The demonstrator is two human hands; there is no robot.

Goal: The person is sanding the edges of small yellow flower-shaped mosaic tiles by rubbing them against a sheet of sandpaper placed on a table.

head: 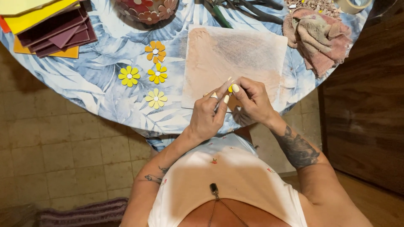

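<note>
My left hand (206,115) and my right hand (252,101) meet over the near edge of a pale pinkish square board (235,59) on the round table. Between the fingertips of both hands sits a small yellow piece (230,88); my left fingers also pinch a thin stick-like tool, mostly hidden. To the left of the board lie several flat flower shapes: yellow ones (129,76) (156,98) and orange-and-yellow ones (155,51) (158,73).
The table has a blue leaf-patterned cloth (97,84). A stack of yellow, orange and maroon sheets (50,27) lies at far left, a flowered bowl (147,10) at the back, pliers (252,10) and a pinkish rag (320,38) at far right. Tiled floor below.
</note>
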